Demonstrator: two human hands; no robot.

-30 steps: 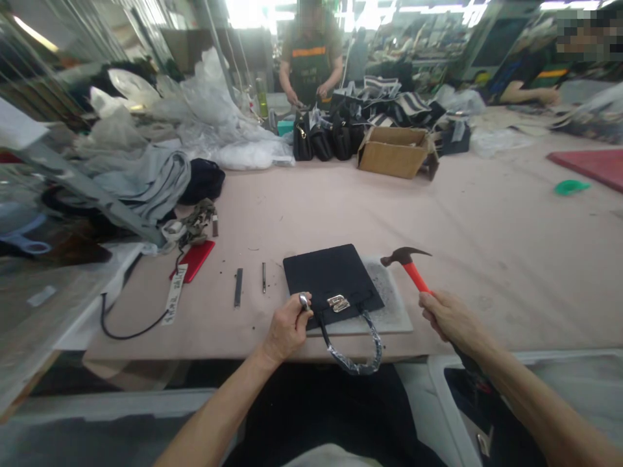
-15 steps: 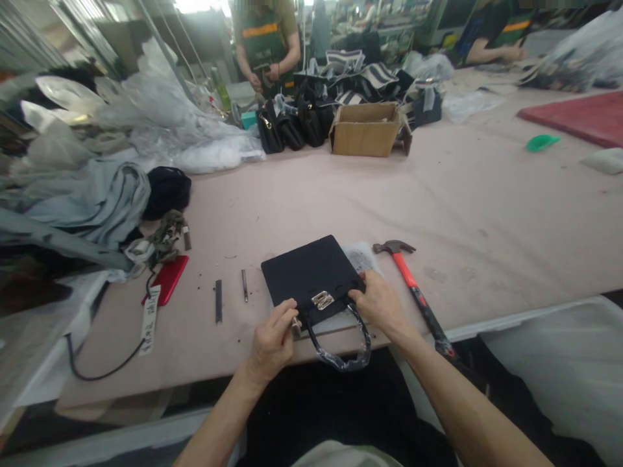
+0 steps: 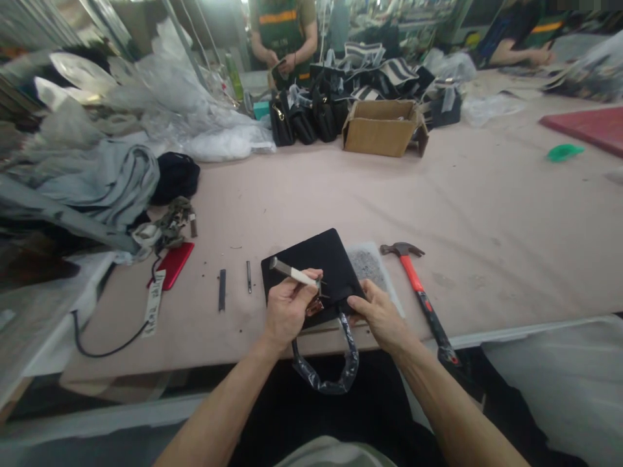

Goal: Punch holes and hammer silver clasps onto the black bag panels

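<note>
A black bag panel (image 3: 311, 259) lies at the table's front edge, partly on a speckled white slab (image 3: 368, 266). Its plastic-wrapped handle (image 3: 327, 387) hangs over the edge toward me. My left hand (image 3: 292, 305) pinches a tool with a metal end and a pale shaft (image 3: 296, 274), held slanted over the panel. Beneath those fingers a coppery metal clasp (image 3: 314, 307) partly shows. My right hand (image 3: 374, 308) grips the panel's right corner, thumb on top. A claw hammer with a red and black handle (image 3: 413, 275) rests to the right of the slab.
Left of the panel lie a dark flat strip (image 3: 222, 290), a small metal rod (image 3: 248, 277) and a red phone-like object (image 3: 178, 266) with a cable. Farther back are a cardboard box (image 3: 379, 130), black bags (image 3: 304, 120), plastic wrapping (image 3: 219, 139) and two people.
My left hand has moved from the panel's left edge to over the clasp, raising the tool. The handle has swung left, and the panel has turned slightly. The whole view has shifted.
</note>
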